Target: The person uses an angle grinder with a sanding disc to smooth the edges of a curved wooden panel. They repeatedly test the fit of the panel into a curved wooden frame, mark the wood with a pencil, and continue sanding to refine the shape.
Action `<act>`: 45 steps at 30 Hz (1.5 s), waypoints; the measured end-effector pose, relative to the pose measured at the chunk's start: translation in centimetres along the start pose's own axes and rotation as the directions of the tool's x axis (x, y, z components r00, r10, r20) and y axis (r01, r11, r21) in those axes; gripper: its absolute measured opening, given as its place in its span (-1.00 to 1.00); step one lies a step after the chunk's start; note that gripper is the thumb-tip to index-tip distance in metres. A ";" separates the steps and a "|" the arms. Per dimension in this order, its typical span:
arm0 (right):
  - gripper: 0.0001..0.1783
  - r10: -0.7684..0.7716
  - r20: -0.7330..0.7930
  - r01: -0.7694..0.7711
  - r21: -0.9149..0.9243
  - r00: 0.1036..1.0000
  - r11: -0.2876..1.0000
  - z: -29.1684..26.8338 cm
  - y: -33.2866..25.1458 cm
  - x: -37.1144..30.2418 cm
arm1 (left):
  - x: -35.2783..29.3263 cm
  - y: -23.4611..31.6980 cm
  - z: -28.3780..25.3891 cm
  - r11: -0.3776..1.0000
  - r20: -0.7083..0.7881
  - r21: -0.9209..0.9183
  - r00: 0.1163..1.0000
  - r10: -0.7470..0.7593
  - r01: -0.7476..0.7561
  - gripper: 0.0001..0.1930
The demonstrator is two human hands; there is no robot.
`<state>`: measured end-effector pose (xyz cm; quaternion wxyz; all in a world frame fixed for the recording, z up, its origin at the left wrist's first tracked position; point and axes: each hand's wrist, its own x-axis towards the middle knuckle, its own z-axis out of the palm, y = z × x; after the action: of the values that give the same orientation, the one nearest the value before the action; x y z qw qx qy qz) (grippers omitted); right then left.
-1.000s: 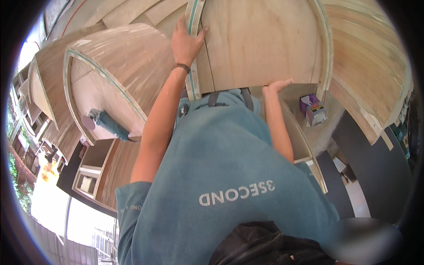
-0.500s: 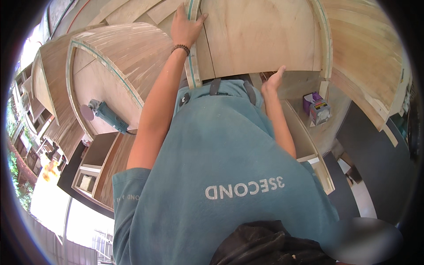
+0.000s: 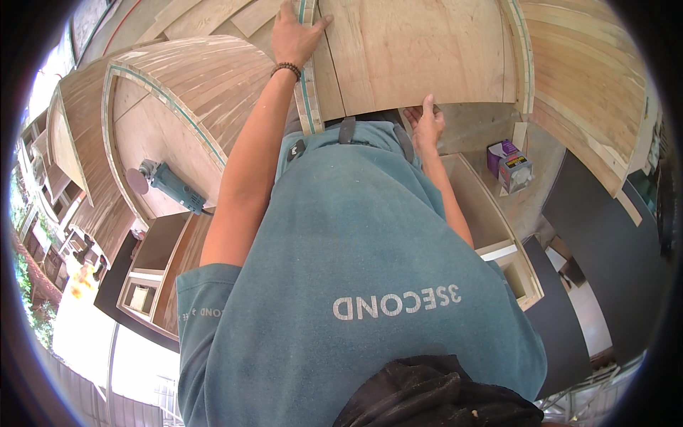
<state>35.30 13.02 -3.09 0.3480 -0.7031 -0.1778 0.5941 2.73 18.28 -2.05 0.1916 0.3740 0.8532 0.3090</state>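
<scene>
The left hand (image 3: 294, 43) holds the teal-striped left rim (image 3: 311, 107) of a pale plywood panel (image 3: 420, 60); the right hand's (image 3: 428, 129) thumb overlaps its lower edge, whether gripping I cannot tell.

Gap between right hand (image 3: 428, 129), purple box (image 3: 509, 166); wooden panel (image 3: 420, 57) ahead.

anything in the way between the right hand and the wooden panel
Nothing visible: the right hand is at the lower edge of the wooden panel, though contact isn't clear. The purple-and-grey box sits off to the right.
</scene>
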 end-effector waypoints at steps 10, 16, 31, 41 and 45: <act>-0.39 0.000 -0.047 0.000 0.006 0.999 1.000 0.2 0.3 0.4 | 0.0 -0.9 0.2 0.998 -0.015 0.028 0.998 0.059 -0.058 -0.06; -0.42 -0.022 -0.044 0.022 0.019 0.999 1.000 0.1 0.3 0.4 | -0.1 -1.1 0.2 0.999 0.025 -0.015 0.999 0.043 -0.043 0.01; -0.54 -0.049 -0.111 0.052 0.027 0.993 0.998 0.5 0.4 0.1 | 0.0 0.1 -0.7 0.998 0.068 -0.066 0.998 -0.019 0.024 0.01; -0.54 -0.081 -0.257 0.116 0.124 0.963 0.986 -0.6 -0.7 1.3 | -0.2 0.4 0.1 0.995 0.106 -0.099 0.994 0.035 -0.025 0.03; -0.53 -0.065 -0.331 0.135 0.193 0.941 0.972 -1.1 -1.9 2.4 | 0.0 0.4 0.3 0.997 0.131 -0.073 0.991 0.016 -0.006 0.04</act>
<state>37.21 15.60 -3.37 0.4756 -0.7394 -0.0895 0.4680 3.03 18.59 -2.00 0.2592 0.3913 0.8248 0.3153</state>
